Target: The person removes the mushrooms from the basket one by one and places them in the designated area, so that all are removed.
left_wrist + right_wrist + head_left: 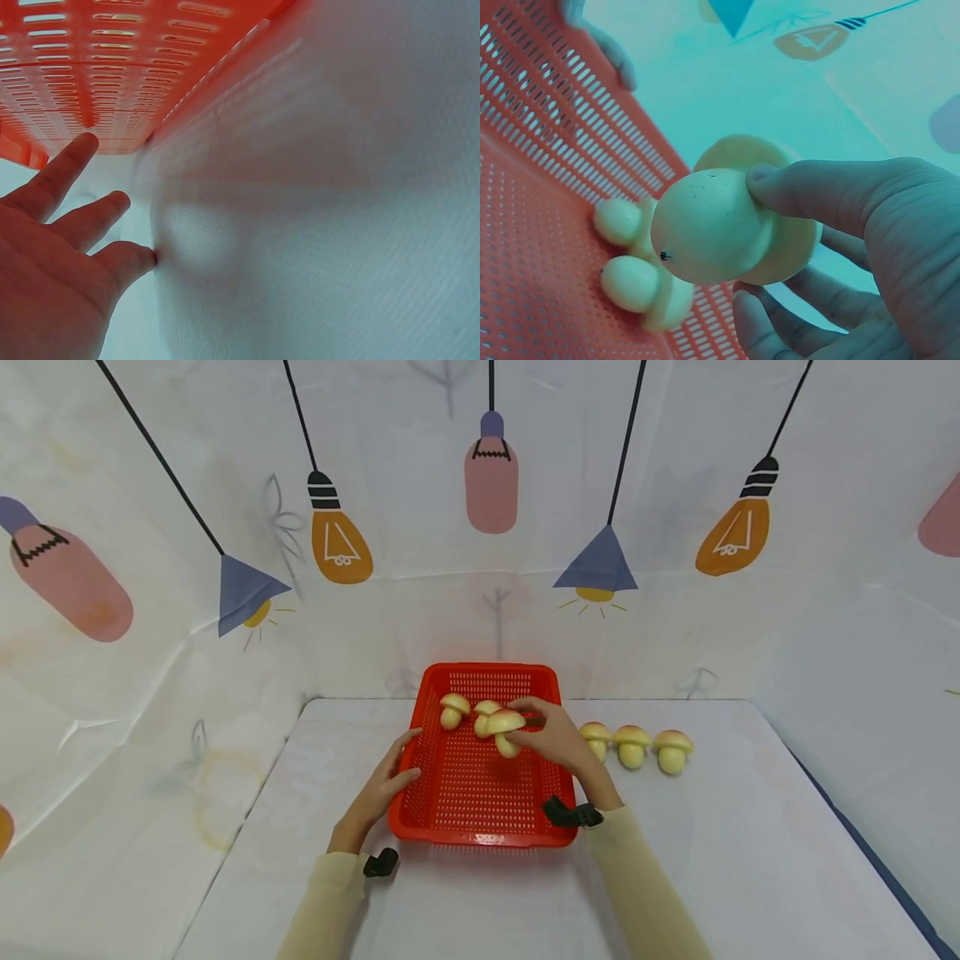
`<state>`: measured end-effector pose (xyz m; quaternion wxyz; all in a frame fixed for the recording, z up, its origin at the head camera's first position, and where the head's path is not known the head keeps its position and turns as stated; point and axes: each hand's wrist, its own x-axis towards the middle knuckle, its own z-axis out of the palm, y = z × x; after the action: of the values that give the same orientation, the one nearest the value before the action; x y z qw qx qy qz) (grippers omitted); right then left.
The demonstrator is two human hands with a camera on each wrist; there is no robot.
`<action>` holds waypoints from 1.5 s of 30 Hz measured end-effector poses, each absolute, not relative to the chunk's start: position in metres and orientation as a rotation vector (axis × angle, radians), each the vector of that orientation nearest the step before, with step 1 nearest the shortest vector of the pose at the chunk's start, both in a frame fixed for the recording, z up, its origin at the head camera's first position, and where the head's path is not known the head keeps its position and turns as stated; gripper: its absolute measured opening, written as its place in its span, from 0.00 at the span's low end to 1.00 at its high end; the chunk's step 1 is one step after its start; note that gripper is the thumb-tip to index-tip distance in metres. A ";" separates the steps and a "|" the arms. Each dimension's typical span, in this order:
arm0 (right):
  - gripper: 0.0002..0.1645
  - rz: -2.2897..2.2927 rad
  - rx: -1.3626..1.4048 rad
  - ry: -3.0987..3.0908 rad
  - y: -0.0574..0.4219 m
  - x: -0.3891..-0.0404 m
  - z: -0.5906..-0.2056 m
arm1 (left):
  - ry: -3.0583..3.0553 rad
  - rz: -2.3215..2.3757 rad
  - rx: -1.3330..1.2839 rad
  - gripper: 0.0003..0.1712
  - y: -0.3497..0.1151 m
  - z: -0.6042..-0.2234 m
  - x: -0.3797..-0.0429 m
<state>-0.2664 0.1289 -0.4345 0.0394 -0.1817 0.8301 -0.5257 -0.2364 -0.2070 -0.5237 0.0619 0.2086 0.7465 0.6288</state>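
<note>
My right hand point(555, 735) pinches a toy mushroom point(506, 721) with a reddish-yellow cap and pale stem, holding it over the red plastic basket point(480, 837). In the right wrist view the thumb presses near the base of the held mushroom's stem point(709, 225), with other fingers on the far side. Two more mushrooms, one at the left point(453, 711) and one beside it point(483, 717), lie in the back part of the basket. My left hand point(382, 789) rests at the basket's left side; in the left wrist view its visible fingers point(94, 221) are spread and fairly straight.
Three similar mushrooms, the nearest point(596, 739), a middle one point(632, 745) and an outer one point(672, 750), stand in a row right of the basket on the white table point(750, 860). A white sheet printed with lamps point(420, 610) hangs behind the table.
</note>
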 end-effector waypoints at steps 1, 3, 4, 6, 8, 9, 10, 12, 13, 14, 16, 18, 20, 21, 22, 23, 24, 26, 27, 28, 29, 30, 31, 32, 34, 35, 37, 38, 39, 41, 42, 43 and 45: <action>0.30 -1.631 -0.544 2.536 0.131 -0.265 -0.435 | 2.258 1.900 0.629 0.39 -0.207 -0.523 -0.236; 0.31 -1.667 -0.519 2.521 0.134 -0.262 -0.435 | 2.255 1.901 0.629 0.39 -0.207 -0.523 -0.236; 0.32 -1.688 -0.503 2.508 0.136 -0.260 -0.434 | 2.249 1.903 0.627 0.39 -0.207 -0.523 -0.236; 0.33 -1.722 -0.488 2.490 0.140 -0.257 -0.434 | 2.241 1.907 0.630 0.38 -0.207 -0.523 -0.236; 0.32 -1.746 -0.471 2.491 0.143 -0.255 -0.434 | 2.240 1.907 0.631 0.38 -0.207 -0.523 -0.235; 0.32 -1.762 -0.467 2.485 0.145 -0.253 -0.434 | 2.244 1.904 0.632 0.38 -0.208 -0.523 -0.236; 0.32 -1.781 -0.455 2.477 0.146 -0.251 -0.433 | 2.249 1.901 0.631 0.38 -0.208 -0.523 -0.236; 0.31 -1.820 -0.442 2.465 0.150 -0.249 -0.433 | 2.261 1.894 0.628 0.39 -0.208 -0.523 -0.236; 0.31 -1.837 -0.438 2.459 0.152 -0.248 -0.433 | 2.266 1.891 0.629 0.38 -0.208 -0.524 -0.236; 0.31 -1.852 -0.438 2.452 0.153 -0.246 -0.433 | 2.268 1.891 0.629 0.39 -0.208 -0.524 -0.236; 0.31 -1.881 -0.426 2.448 0.157 -0.245 -0.433 | 2.259 1.899 0.631 0.39 -0.207 -0.523 -0.236; 0.32 -1.900 -0.413 2.450 0.162 -0.243 -0.434 | 2.240 1.914 0.640 0.39 -0.208 -0.524 -0.236; 0.32 -1.912 -0.393 2.454 0.167 -0.242 -0.435 | 2.218 1.929 0.649 0.39 -0.208 -0.524 -0.236; 0.32 -1.921 -0.379 2.455 0.169 -0.241 -0.436 | 2.210 1.935 0.657 0.39 -0.208 -0.524 -0.236; 0.32 -1.927 -0.370 2.453 0.172 -0.240 -0.436 | 2.199 1.942 0.666 0.39 -0.208 -0.524 -0.236; 0.33 -1.930 -0.361 2.454 0.175 -0.240 -0.437 | 2.196 1.944 0.668 0.39 -0.208 -0.525 -0.237; 0.33 -1.933 -0.352 2.456 0.177 -0.239 -0.437 | 2.194 1.946 0.673 0.39 -0.208 -0.525 -0.237; 0.33 -1.937 -0.325 2.462 0.182 -0.237 -0.438 | 2.193 1.946 0.681 0.39 -0.208 -0.525 -0.237; 0.33 -1.943 -0.305 2.458 0.185 -0.237 -0.438 | 2.193 1.946 0.684 0.38 -0.208 -0.525 -0.237; 0.33 -1.946 -0.287 2.455 0.187 -0.236 -0.439 | 2.192 1.945 0.687 0.38 -0.208 -0.525 -0.237; 0.33 -1.947 -0.267 2.452 0.189 -0.235 -0.439 | 2.194 1.943 0.687 0.38 -0.208 -0.525 -0.237; 0.33 -1.946 -0.244 2.452 0.191 -0.234 -0.440 | 2.193 1.942 0.688 0.38 -0.208 -0.525 -0.237; 0.33 -1.950 -0.220 2.447 0.192 -0.233 -0.441 | 2.192 1.942 0.687 0.38 -0.208 -0.525 -0.238; 0.34 -1.953 -0.202 2.441 0.194 -0.232 -0.441 | 2.190 1.944 0.685 0.38 -0.208 -0.526 -0.238; 0.34 -1.962 -0.185 2.432 0.197 -0.231 -0.443 | 2.189 1.944 0.680 0.38 -0.208 -0.526 -0.238; 0.34 -1.967 -0.182 2.432 0.199 -0.230 -0.444 | 2.190 1.944 0.675 0.38 -0.208 -0.526 -0.237; 0.34 -1.983 -0.185 2.432 0.202 -0.229 -0.446 | 2.192 1.944 0.668 0.38 -0.208 -0.526 -0.237; 0.33 -1.982 -0.198 2.443 0.204 -0.228 -0.447 | 2.193 1.944 0.664 0.38 -0.208 -0.526 -0.237; 0.33 -1.987 -0.196 2.450 0.206 -0.228 -0.448 | 2.193 1.943 0.662 0.38 -0.208 -0.526 -0.237; 0.32 -1.994 -0.198 2.461 0.209 -0.227 -0.451 | 2.196 1.941 0.654 0.38 -0.208 -0.526 -0.236; 0.32 -1.996 -0.197 2.464 0.211 -0.226 -0.452 | 2.197 1.942 0.647 0.39 -0.208 -0.525 -0.236; 0.31 -1.997 -0.187 2.471 0.213 -0.226 -0.453 | 2.198 1.941 0.642 0.39 -0.208 -0.525 -0.236; 0.31 -2.002 -0.159 2.469 0.216 -0.225 -0.455 | 2.205 1.935 0.637 0.39 -0.208 -0.524 -0.235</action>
<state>-0.2246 0.2160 -0.4553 -0.0205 -0.0498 0.7757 -0.6288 -0.2351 -0.2081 -0.5243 0.0697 0.2117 0.7326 0.6431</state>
